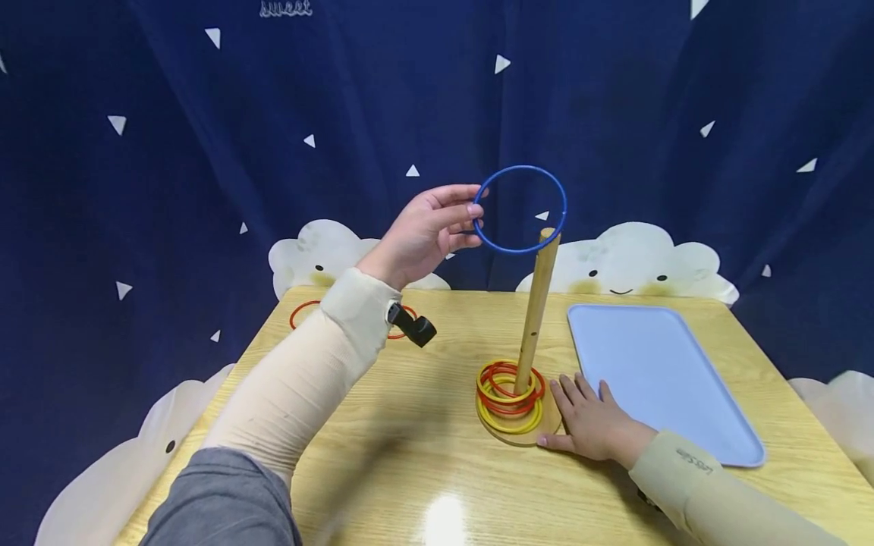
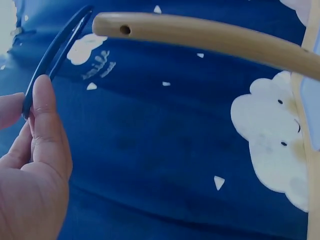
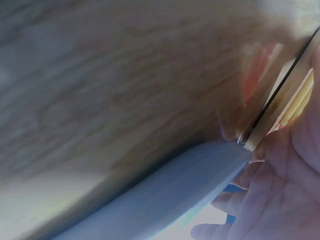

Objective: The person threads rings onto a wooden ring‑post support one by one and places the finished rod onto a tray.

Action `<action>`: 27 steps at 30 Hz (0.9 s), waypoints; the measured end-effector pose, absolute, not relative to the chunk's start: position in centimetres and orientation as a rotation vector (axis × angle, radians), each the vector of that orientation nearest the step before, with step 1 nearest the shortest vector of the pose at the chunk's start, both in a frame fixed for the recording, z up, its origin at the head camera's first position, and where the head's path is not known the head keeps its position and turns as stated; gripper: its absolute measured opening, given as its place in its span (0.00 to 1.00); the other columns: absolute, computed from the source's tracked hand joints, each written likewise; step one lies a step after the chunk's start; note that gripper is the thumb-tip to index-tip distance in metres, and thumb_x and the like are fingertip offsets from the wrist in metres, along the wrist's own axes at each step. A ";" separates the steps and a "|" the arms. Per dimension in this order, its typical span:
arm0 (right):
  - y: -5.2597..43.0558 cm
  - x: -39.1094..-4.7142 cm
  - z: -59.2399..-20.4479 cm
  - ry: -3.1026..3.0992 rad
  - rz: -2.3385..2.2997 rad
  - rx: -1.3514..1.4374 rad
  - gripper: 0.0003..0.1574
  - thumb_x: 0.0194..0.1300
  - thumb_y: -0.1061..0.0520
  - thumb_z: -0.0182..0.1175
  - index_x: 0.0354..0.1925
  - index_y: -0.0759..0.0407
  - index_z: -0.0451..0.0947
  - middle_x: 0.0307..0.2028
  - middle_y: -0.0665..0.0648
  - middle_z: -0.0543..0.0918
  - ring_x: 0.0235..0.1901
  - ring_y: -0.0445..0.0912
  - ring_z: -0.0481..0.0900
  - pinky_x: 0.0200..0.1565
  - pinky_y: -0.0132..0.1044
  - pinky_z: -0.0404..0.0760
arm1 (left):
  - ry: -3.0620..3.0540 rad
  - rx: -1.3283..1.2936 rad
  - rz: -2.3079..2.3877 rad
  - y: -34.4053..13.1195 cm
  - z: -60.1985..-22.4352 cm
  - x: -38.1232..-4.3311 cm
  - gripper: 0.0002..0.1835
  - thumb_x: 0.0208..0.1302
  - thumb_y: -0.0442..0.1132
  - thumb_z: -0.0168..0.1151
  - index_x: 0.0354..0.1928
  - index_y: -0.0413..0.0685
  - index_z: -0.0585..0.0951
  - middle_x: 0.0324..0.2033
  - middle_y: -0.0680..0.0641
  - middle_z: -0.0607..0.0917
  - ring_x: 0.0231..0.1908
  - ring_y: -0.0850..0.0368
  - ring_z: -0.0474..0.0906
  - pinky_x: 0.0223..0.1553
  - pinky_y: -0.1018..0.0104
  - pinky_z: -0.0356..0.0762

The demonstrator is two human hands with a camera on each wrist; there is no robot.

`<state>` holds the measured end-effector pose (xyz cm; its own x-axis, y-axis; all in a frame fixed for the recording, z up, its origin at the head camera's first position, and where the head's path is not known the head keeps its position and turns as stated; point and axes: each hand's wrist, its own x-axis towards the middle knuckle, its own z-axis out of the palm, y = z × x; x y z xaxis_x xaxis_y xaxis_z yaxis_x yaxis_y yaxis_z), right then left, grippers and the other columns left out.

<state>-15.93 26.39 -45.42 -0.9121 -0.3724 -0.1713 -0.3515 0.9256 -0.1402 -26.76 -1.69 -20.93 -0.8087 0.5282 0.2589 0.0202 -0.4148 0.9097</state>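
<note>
A thin blue ring (image 1: 517, 251) is pinched at its left side between the thumb and fingers of my left hand (image 1: 426, 231). It is held up by the top of an upright wooden post (image 1: 537, 307); in the left wrist view the ring (image 2: 47, 50) is just beyond the post's drilled tip (image 2: 107, 25). Red rings (image 1: 508, 412) and yellow rings (image 1: 526, 426) lie stacked around the post's foot on a round wooden base (image 1: 522, 440). My right hand (image 1: 590, 425) rests with spread fingers at the right edge of that base; the right wrist view shows it beside the base's rim (image 3: 280, 100).
A pale blue tray (image 1: 655, 364) lies on the wooden table (image 1: 423, 425) to the right, near my right hand. Behind my left forearm, red rings (image 1: 297, 309) lie partly hidden at the far left. A dark blue curtain (image 1: 382, 91) with white shapes hangs behind the table.
</note>
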 end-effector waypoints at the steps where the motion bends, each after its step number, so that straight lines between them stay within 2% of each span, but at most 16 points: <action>1: 26.4 -15.9 -45.4 2.889 -0.164 -0.551 0.68 0.67 0.20 0.53 0.76 0.74 0.55 0.74 0.79 0.56 0.73 0.77 0.50 0.64 0.82 0.46 | 1.482 0.758 2.266 -1.4 -21.0 -26.7 0.12 0.73 0.21 0.52 0.56 0.29 0.77 0.35 0.46 0.81 0.31 0.57 0.77 0.33 0.68 0.84; 4: 26.3 -15.7 -45.4 2.890 -0.182 -0.549 0.68 0.67 0.20 0.53 0.76 0.74 0.55 0.74 0.79 0.56 0.73 0.77 0.50 0.64 0.82 0.46 | 1.505 0.741 2.207 -0.6 -21.5 -26.5 0.13 0.73 0.21 0.54 0.57 0.28 0.76 0.33 0.47 0.81 0.30 0.57 0.77 0.34 0.67 0.84; 9: 26.3 -15.7 -45.5 2.915 -0.162 -0.552 0.67 0.67 0.21 0.53 0.76 0.74 0.55 0.74 0.78 0.57 0.73 0.76 0.51 0.64 0.82 0.48 | 1.578 0.684 2.119 0.3 -23.3 -26.6 0.10 0.73 0.22 0.55 0.51 0.34 0.80 0.32 0.47 0.80 0.29 0.57 0.77 0.34 0.67 0.84; 16: 26.4 -15.7 -45.4 2.918 -0.125 -0.533 0.68 0.67 0.19 0.52 0.76 0.72 0.56 0.74 0.77 0.57 0.73 0.75 0.51 0.64 0.81 0.50 | 1.658 0.581 2.015 1.1 -27.6 -27.2 0.15 0.73 0.22 0.54 0.59 0.24 0.74 0.33 0.48 0.79 0.31 0.58 0.78 0.35 0.67 0.84; 21: 26.2 -15.6 -45.2 2.925 -0.111 -0.533 0.66 0.66 0.22 0.56 0.76 0.73 0.57 0.74 0.78 0.58 0.73 0.76 0.53 0.64 0.81 0.51 | 1.715 0.499 1.901 1.1 -31.5 -27.7 0.16 0.75 0.24 0.54 0.61 0.25 0.74 0.36 0.46 0.79 0.35 0.58 0.78 0.38 0.67 0.85; 27: 26.3 -15.6 -45.4 2.926 -0.104 -0.524 0.66 0.67 0.21 0.54 0.76 0.73 0.57 0.74 0.77 0.58 0.73 0.75 0.52 0.64 0.81 0.51 | 1.775 0.385 1.836 0.6 -35.8 -28.3 0.18 0.75 0.25 0.55 0.64 0.27 0.73 0.37 0.45 0.79 0.37 0.54 0.78 0.39 0.67 0.85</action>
